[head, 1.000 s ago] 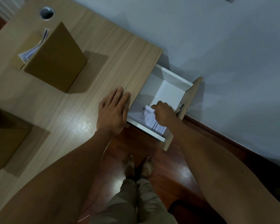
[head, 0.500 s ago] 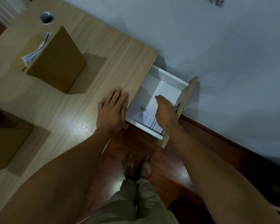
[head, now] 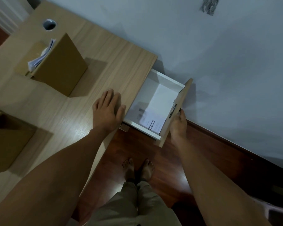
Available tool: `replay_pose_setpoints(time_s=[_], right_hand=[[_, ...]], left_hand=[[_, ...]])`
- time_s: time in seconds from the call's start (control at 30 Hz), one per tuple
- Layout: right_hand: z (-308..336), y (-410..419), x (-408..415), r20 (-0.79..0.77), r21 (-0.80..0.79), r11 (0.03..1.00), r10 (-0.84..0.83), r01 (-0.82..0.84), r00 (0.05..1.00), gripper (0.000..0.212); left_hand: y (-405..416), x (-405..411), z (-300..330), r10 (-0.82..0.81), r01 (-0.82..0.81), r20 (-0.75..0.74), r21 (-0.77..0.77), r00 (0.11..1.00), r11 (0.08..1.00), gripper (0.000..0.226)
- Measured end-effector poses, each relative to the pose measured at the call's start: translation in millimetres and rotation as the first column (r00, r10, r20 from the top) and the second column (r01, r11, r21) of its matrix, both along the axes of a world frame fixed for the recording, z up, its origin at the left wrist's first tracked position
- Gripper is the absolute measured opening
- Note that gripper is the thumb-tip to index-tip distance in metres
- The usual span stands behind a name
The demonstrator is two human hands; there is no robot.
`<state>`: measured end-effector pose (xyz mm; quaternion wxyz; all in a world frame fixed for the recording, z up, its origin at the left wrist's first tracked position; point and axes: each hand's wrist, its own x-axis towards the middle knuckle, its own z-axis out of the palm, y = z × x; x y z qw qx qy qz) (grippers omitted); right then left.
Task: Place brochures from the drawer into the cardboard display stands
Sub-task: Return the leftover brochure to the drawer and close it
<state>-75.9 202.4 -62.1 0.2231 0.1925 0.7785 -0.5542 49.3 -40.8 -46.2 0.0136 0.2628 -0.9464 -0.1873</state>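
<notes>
Inside white drawer [head: 155,88]; flat brochures [head: 151,123]

This looks like a plain room in a home or small office: a light wooden desk [head: 95,66] with a cable hole [head: 49,24] stands against a bare white wall [head: 219,54], over a dark red wooden floor [head: 178,160].

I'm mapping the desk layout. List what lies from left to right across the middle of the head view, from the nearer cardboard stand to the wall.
nearer cardboard stand → left hand flat on the desk → brochure in the open drawer → drawer front → right hand → wall
</notes>
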Motion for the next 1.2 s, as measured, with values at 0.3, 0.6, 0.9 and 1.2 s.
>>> replay_pose_setpoints(time_s=[0.3, 0.6, 0.9, 1.2], right_hand=[[-4.4, -40.1, -0.3, 0.055, -0.067, 0.997, 0.044, -0.04, 0.998, 0.051], [-3.1, -89.3, 5.0, 0.095, -0.106, 0.986, 0.139, -0.129, 0.986, 0.053], [0.5, -132.5, 8.3, 0.105, -0.131, 0.972, 0.209, -0.195, 0.972, 0.055], [-0.2, -153.4, 4.3, 0.143, -0.28, 0.946, 0.208, -0.162, 0.968, 0.054]], left_hand=[[0.6, 2.3, -1.2, -0.008, 0.01, 0.03, -0.062, 1.0, 0.998, 0.059], [-1.6, 1.8, -0.2, 0.002, 0.0, 0.034, -0.049, 0.999, 0.999, 0.059], [-2.7, 1.6, 0.2, 0.0, 0.004, 0.057, -0.074, 0.998, 0.997, 0.061], [-3.1, 0.3, -0.1, 0.005, 0.002, 0.068, -0.094, 0.998, 0.996, 0.061]])
